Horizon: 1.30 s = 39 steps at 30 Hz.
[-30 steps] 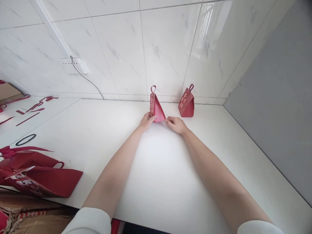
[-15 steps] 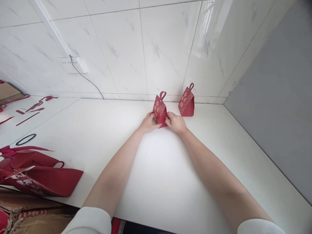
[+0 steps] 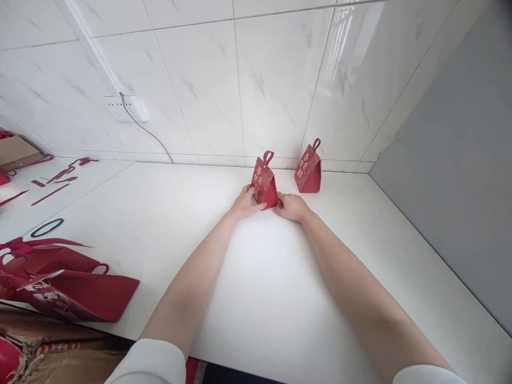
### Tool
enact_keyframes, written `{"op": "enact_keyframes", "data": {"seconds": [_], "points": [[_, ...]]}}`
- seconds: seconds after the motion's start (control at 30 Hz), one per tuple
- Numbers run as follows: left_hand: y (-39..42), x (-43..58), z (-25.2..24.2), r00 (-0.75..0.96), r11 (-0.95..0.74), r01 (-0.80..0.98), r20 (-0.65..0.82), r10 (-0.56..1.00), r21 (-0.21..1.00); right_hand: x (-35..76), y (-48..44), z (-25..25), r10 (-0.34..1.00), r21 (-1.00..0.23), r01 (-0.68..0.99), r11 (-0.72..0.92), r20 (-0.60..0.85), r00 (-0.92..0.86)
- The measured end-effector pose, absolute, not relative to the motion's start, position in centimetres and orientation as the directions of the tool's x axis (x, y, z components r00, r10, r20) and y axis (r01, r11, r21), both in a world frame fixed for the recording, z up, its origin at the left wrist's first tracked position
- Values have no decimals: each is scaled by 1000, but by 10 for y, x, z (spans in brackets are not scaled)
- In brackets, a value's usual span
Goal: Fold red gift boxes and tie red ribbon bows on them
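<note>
A small red gift box (image 3: 264, 181) with gold lettering and a ribbon loop on top stands upright on the white table. My left hand (image 3: 245, 204) grips its left side, with the thumb along the lower front edge. At the box's lower right corner, my right hand (image 3: 293, 207) has its fingers curled in against the edge; some fingertips are hidden. A second, matching gift box (image 3: 310, 173) stands a little to the right, close to the wall, untouched by either hand.
Larger red gift bags (image 3: 96, 293) with ribbon lie on the left, above a cardboard box (image 3: 80, 362). Behind them are a black ring (image 3: 47, 228) and red ribbon pieces (image 3: 50, 194). A cable runs from a wall socket (image 3: 127, 109). A grey panel (image 3: 452, 160) borders the right.
My right hand has slid down the gift box's right edge to its lower corner. My left hand keeps its hold. The whole view has shifted slightly.
</note>
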<state>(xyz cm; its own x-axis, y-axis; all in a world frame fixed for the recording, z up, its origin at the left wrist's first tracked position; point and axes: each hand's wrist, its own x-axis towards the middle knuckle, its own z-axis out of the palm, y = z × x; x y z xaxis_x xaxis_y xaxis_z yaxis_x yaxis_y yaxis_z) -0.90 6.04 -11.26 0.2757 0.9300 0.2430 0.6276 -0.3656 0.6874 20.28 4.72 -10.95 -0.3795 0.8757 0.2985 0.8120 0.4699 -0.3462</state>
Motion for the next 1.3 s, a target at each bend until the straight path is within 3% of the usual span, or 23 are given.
{"op": "enact_keyframes", "data": {"seconds": [0.2, 0.3, 0.4, 0.5, 0.6, 0.77, 0.93, 1.03, 1.13, 1.3], "points": [[67, -14, -115, 204, -303, 393, 239, 949, 868, 207, 48, -113, 881, -439, 764, 472, 265, -391], [68, -16, -115, 179, -273, 288, 229, 957, 918, 205, 50, -115, 891, -576, 681, 452, 313, -327], [71, -17, -116, 173, -258, 226, 222, 960, 939, 202, 55, -120, 913, -805, 432, 407, 347, -215], [75, -18, -118, 100, -247, 162, 233, 967, 955, 199, 62, -126, 933, -927, 153, 341, 315, -172], [80, -20, -121, -11, -234, 150, 238, 971, 961, 198, 69, -132, 944, -952, 62, 301, 288, -163], [80, -23, -120, -71, -210, 151, 222, 972, 966, 204, 73, -133, 943, -933, 168, 318, 294, -153], [72, -26, -108, 78, -187, 5, 186, 980, 982, 207, 69, -125, 934, -931, 152, 332, 302, -190], [66, -27, -102, 150, -162, -75, 172, 974, 984, 204, 65, -121, 929, -954, 25, 299, 285, -236], [63, -28, -99, 179, -158, -80, 170, 969, 984, 201, 61, -120, 929, -959, -99, 265, 282, -240], [62, -35, -96, 340, -91, -61, 107, 934, 994, 202, 60, -119, 926, -957, -138, 255, 283, -250]]}}
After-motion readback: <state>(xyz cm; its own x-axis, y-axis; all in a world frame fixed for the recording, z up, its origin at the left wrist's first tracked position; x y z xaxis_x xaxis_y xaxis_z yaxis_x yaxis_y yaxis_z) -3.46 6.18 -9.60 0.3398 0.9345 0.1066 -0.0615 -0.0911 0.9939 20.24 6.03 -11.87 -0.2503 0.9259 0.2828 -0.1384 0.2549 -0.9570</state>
